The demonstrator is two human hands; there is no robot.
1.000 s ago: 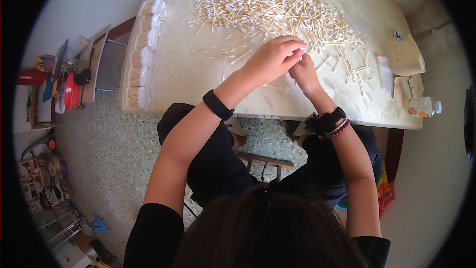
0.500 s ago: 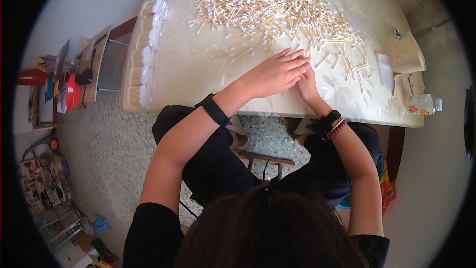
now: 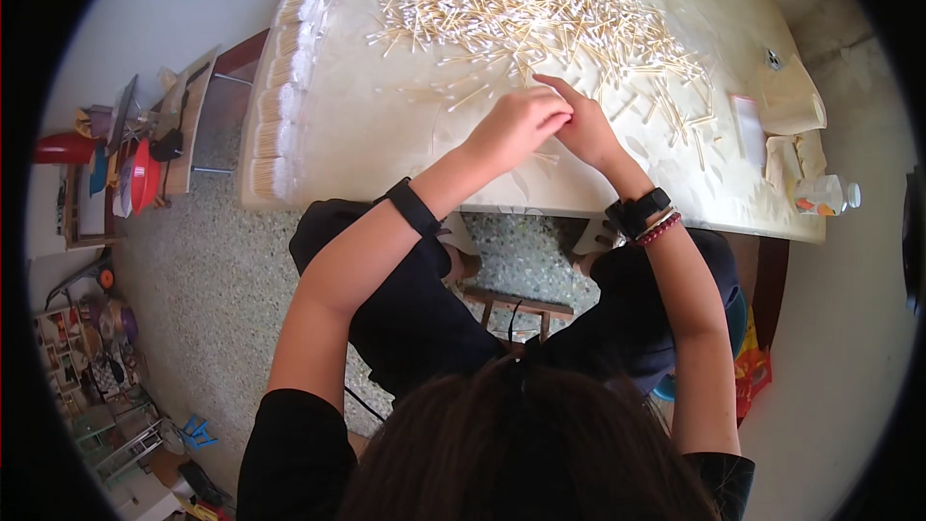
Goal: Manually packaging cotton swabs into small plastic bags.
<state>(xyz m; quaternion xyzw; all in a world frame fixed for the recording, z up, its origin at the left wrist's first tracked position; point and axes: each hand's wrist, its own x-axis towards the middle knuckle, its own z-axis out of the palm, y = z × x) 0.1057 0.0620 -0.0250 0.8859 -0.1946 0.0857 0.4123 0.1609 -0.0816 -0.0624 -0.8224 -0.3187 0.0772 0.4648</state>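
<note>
My left hand (image 3: 524, 123) and my right hand (image 3: 586, 125) meet above the near part of the table, in front of a wide heap of loose cotton swabs (image 3: 531, 5). The left fingers are bent and pressed together against the right hand. One finger of the right hand points away toward the heap; its other fingers curl inward, partly covered by the left. Whatever lies between the hands is hidden. A few blurred cotton swabs (image 3: 547, 157) show just below them; I cannot tell whether these are held or lie on the table.
Several bundles of cotton swabs (image 3: 277, 111) stand in a row along the left edge of the pale table (image 3: 367, 154). On the right are a brown paper piece (image 3: 793, 101), a white card (image 3: 746, 123) and a clear bottle (image 3: 823, 196). A small wooden stool (image 3: 518, 305) is below.
The left hand has gone from lying flat over the right to bent fingers, drawing slightly left. More of the right hand shows, with one finger stretched out.
</note>
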